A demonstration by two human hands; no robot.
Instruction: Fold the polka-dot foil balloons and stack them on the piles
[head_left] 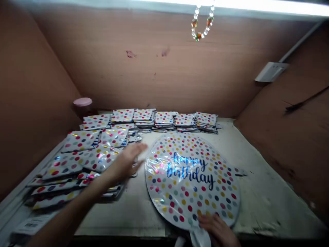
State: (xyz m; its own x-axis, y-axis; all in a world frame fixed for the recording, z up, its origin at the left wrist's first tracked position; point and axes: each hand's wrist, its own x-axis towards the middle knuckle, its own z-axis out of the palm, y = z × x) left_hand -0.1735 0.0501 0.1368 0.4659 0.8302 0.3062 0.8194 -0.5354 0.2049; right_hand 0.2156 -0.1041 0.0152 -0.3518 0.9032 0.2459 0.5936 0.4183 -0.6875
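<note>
The left hand (125, 163) is hovering above the bench (272, 202), just beside a big round balloon (191, 178), and its fingers are spreading wide open. This hand is a bit blurry, and it is not holding anything. It is nearest to the messy piles of flat folded balloons (77, 164) that are lying under and past its fingers. The right hand (216, 230) is resting at the bottom edge of the big balloon, right next to its white tail (200, 238). Its fingers are curling on the shiny balloon, but I cannot tell if they are pinching it. The big balloon is lying flat on the bench between the hands, and it is showing lots of colored dots and shiny blue words that say "Happy Birthday." Far ahead of the hands, neat stacks of folded balloons (164, 120) are sitting in a row by the brown wall (159, 65). A pink lid (82, 102) is sitting in the corner, and a string of beads (202, 22) is hanging above the bench.
</note>
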